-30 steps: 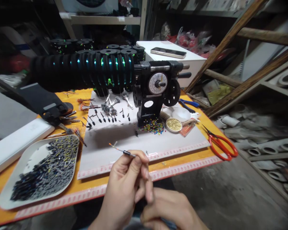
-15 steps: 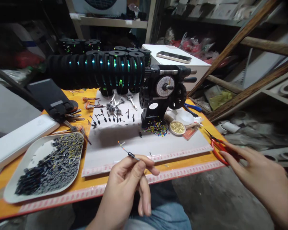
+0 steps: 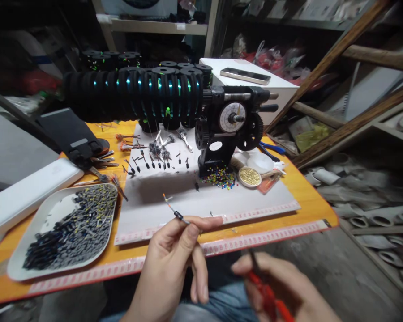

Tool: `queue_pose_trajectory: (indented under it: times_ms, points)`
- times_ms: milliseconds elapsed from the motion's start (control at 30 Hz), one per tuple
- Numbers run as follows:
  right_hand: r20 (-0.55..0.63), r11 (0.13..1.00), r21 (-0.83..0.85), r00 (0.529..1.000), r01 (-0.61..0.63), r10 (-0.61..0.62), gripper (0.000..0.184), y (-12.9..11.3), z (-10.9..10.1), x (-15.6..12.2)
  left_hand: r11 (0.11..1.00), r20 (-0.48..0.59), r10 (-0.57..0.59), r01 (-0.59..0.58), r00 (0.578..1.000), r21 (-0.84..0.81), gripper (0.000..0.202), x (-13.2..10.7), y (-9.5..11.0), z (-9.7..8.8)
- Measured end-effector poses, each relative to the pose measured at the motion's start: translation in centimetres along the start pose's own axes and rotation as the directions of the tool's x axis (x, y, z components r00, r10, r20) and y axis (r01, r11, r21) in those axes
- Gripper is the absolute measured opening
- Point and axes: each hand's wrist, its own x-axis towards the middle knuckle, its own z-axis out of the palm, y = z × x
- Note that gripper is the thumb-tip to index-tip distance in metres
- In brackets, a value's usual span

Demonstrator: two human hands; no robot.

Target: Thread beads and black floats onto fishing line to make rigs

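My left hand (image 3: 174, 255) pinches a thin fishing float (image 3: 173, 210) with an orange tip between thumb and forefinger, holding it above the front of the white mat (image 3: 248, 201). My right hand (image 3: 282, 290) is low at the front, below the table edge, closed around the red-handled scissors (image 3: 268, 297). Behind the mat stands a black winding machine (image 3: 226, 129) with a dial, and a long row of black spools (image 3: 130, 96) runs out from its left side.
A white tray (image 3: 58, 210) of small black parts sits at the left on the orange table (image 3: 314, 203). Coloured beads (image 3: 220, 178), a dish of gold beads (image 3: 249, 176), rigged floats and blue pliers (image 3: 268, 150) lie round the machine. A phone (image 3: 245, 76) rests on a white box.
My right hand took the red scissors from the table's right edge and brought them down in front of me. The left hand kept hold of the float.
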Motion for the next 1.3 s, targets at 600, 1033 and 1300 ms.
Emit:
queue_pose_trajectory:
  times_ms: [600, 1033, 1300]
  points:
    - [0.395, 0.852, 0.376, 0.895, -0.364, 0.208, 0.064, -1.6, 5.9, 2.9, 0.997, -0.109, -0.071, 0.075, 0.992, 0.028, 0.023, -1.0, 0.4, 0.1]
    - [0.382, 0.814, 0.449, 0.902, -0.369, 0.199, 0.057, -1.8, 6.1, 3.2, 0.997, -0.089, -0.062, 0.065, 0.994, 0.037, 0.023, -1.0, 0.4, 0.1]
    - [0.409, 0.787, 0.462, 0.886, -0.408, 0.219, 0.053, -1.9, 6.1, 3.6, 0.996, -0.09, -0.063, 0.068, 0.994, 0.061, 0.022, -1.1, 0.4, 0.0]
